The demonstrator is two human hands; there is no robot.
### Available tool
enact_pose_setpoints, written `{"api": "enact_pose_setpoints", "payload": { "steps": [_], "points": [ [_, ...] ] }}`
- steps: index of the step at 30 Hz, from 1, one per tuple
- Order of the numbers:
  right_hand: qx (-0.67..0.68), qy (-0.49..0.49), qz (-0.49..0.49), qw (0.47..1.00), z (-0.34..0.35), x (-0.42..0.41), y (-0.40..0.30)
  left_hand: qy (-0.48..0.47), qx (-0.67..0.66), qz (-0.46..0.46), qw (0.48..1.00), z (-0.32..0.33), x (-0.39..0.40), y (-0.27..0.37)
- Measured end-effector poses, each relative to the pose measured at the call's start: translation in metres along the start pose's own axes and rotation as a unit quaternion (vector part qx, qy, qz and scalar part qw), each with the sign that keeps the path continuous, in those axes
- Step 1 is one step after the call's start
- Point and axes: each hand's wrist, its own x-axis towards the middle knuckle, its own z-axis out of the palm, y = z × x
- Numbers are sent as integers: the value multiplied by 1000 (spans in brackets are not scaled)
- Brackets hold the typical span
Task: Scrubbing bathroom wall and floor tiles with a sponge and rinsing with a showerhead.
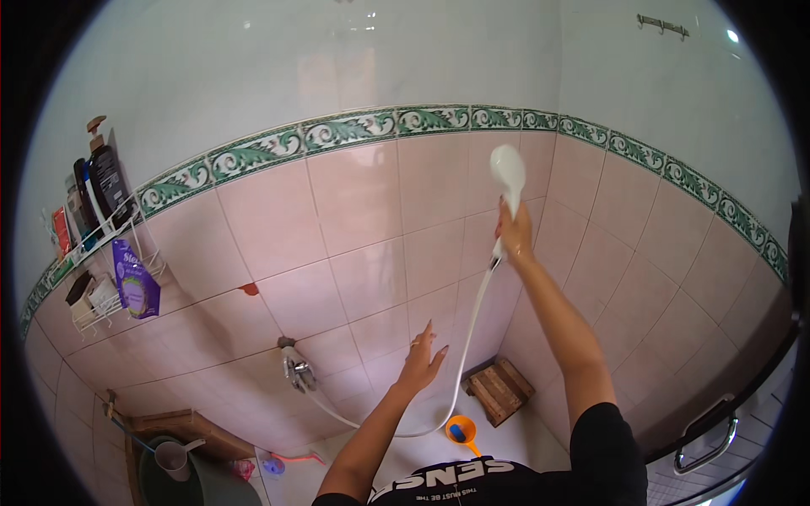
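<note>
My right hand point(517, 235) grips the handle of a white hand shower point(508, 167), raised before the pink wall tiles point(361, 196) near the corner. From the handle's end a white shower hose point(471, 335) hangs down in a loop and runs left to a chrome mixer tap point(297, 370) on the wall. My left hand point(423, 360) is held out lower down, fingers apart, with nothing in it. It is left of the hose and apart from it. Whether water comes from the shower head cannot be made out.
A wire rack point(104, 310) with bottles and a purple pouch point(135, 284) hangs at left. Below are a dark bucket point(218, 477) and a pale dipper point(173, 458). A wooden stool point(500, 391) and an orange dipper point(465, 424) are on the floor. A metal handle point(728, 446) is at right.
</note>
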Motion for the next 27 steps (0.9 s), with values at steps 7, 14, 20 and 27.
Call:
{"api": "enact_pose_setpoints", "payload": {
  "steps": [7,14,20,27],
  "points": [
    [-8,6,-71,997,-58,126,-19,-34,-18,-119,992,45,-2,-27],
    [26,62,-91,994,-86,187,17,-36,-29,-105,993,85,18,-29],
    [23,79,-66,994,-87,206,58,-39,-2,-139,989,81,6,-38],
    [-19,87,-57,994,-94,212,101,-48,-2,-190,981,69,1,-37]
  ]
}}
